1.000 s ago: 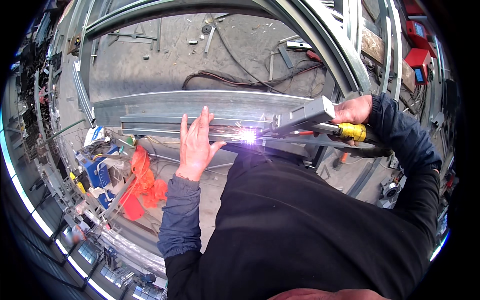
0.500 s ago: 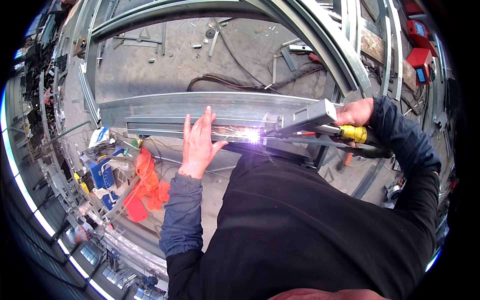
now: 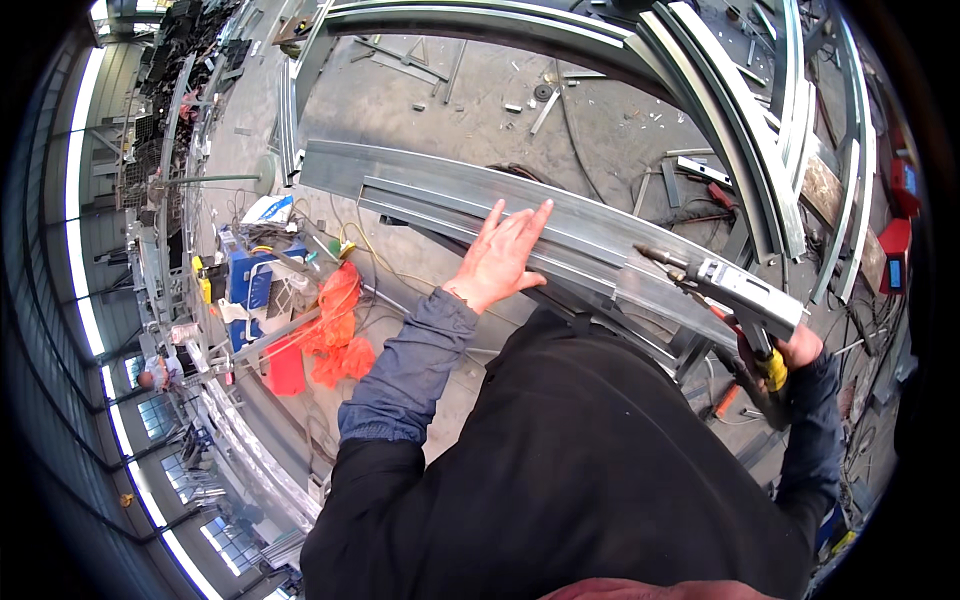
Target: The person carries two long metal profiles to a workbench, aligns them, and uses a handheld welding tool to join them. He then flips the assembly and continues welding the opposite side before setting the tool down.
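My left hand [image 3: 500, 260] lies with its fingers spread across a long galvanized steel channel [image 3: 425, 207]. The channel rests along a wider flat steel profile [image 3: 390, 165]. At the right, my right hand [image 3: 802, 348] is wrapped round the handle of a grey welding gun [image 3: 745, 290] with a yellow band on its lower part. Its dark nozzle points left, over the profile's right part, and no arc or sparks show. The fingers of that hand are partly hidden behind the gun.
Curved steel frame members [image 3: 725, 120] rise beyond the workpiece. Metal offcuts and cables lie on the concrete floor [image 3: 480, 125]. Orange-red cloth [image 3: 340, 310] and a blue machine [image 3: 250, 280] stand at left. Red boxes with screens [image 3: 897, 255] are at far right.
The bright arc and sparks have gone out. My right hand has drawn the welding gun back to the right, off the channel. The whole view has turned; my left hand still rests on the channel.
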Motion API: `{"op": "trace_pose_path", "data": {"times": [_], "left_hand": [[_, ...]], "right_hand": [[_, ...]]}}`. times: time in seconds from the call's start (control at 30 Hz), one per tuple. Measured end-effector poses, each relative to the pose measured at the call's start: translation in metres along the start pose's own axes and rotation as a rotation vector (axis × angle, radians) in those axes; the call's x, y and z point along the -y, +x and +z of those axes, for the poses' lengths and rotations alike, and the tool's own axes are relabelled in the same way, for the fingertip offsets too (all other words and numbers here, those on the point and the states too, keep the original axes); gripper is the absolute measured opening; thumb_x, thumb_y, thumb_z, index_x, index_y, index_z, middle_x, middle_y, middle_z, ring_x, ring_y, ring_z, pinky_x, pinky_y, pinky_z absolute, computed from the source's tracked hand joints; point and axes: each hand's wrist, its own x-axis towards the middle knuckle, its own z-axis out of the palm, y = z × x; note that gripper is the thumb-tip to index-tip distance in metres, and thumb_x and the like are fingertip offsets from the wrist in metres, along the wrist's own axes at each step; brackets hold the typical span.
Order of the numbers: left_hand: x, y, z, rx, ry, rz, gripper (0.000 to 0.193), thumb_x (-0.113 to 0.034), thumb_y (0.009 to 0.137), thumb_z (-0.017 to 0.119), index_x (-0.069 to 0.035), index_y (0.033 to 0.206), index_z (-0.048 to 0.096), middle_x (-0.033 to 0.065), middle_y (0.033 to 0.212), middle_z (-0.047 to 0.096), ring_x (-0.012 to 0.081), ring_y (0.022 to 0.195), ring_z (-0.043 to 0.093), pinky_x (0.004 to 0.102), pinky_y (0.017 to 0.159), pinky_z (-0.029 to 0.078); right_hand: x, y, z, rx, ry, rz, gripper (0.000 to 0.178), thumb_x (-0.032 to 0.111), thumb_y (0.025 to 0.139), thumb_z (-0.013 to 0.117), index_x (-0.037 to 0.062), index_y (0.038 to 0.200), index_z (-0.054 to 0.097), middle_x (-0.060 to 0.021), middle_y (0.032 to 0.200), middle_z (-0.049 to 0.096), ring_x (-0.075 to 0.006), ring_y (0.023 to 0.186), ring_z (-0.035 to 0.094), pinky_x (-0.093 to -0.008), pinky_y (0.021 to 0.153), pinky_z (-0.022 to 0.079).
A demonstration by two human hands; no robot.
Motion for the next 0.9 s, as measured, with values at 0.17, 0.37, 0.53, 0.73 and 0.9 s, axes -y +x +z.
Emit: {"op": "trace_pose_path", "data": {"times": [0.17, 0.37, 0.53, 0.73, 0.9], "left_hand": [[0.068, -0.037, -0.045, 0.034, 0.204, -0.184, 0.153, -0.055, 0.061, 0.102, -0.010, 0.177, 0.014, 0.0158, 0.180, 0.027, 0.0346, 0.167, 0.027, 0.0592, 0.135, 0.024], [0.148, -0.067, -0.057, 0.146, 0.250, -0.215, 0.143, -0.041, 0.062, 0.105, -0.012, 0.175, 0.021, 0.0139, 0.174, 0.036, 0.0330, 0.165, 0.031, 0.0571, 0.136, 0.023], [0.173, -0.043, -0.034, 0.110, 0.157, 0.026, 0.103, -0.031, 0.068, 0.100, -0.007, 0.155, 0.051, 0.0152, 0.151, 0.058, 0.0353, 0.147, 0.052, 0.0533, 0.130, 0.034], [0.204, -0.027, -0.017, 0.070, 0.027, 0.174, 0.081, -0.022, 0.065, 0.097, -0.006, 0.136, 0.060, 0.0157, 0.130, 0.067, 0.0379, 0.130, 0.061, 0.0478, 0.116, 0.046], [0.214, -0.022, -0.016, 0.072, -0.071, 0.171, 0.078, -0.024, 0.064, 0.092, -0.005, 0.135, 0.064, 0.0156, 0.130, 0.069, 0.0373, 0.126, 0.062, 0.0467, 0.112, 0.047]], "right_hand": [[-0.050, -0.030, 0.052, -0.245, 0.250, -0.059, 0.077, 0.056, 0.103, 0.071, 0.0018, 0.154, 0.056, -0.0125, 0.083, 0.068, -0.0211, 0.063, 0.070, -0.0344, 0.052, 0.056], [-0.107, -0.023, 0.132, -0.359, 0.512, -0.345, 0.105, 0.077, 0.090, 0.075, 0.0041, 0.160, 0.046, -0.0145, 0.087, 0.065, -0.0255, 0.054, 0.066, -0.0368, 0.047, 0.056], [-0.099, 0.001, 0.189, -0.450, 0.476, -0.404, 0.113, 0.081, 0.087, 0.076, 0.0041, 0.163, 0.043, -0.0131, 0.089, 0.065, -0.0241, 0.058, 0.068, -0.0366, 0.050, 0.058], [-0.092, 0.020, 0.237, -0.544, 0.453, -0.416, 0.112, 0.085, 0.088, 0.071, 0.0064, 0.163, 0.043, -0.0103, 0.091, 0.064, -0.0217, 0.059, 0.068, -0.0365, 0.050, 0.059], [-0.103, 0.024, 0.266, -0.606, 0.435, -0.498, 0.105, 0.080, 0.097, 0.064, 0.0049, 0.165, 0.037, -0.0105, 0.086, 0.061, -0.0209, 0.057, 0.066, -0.0353, 0.048, 0.057]]}}
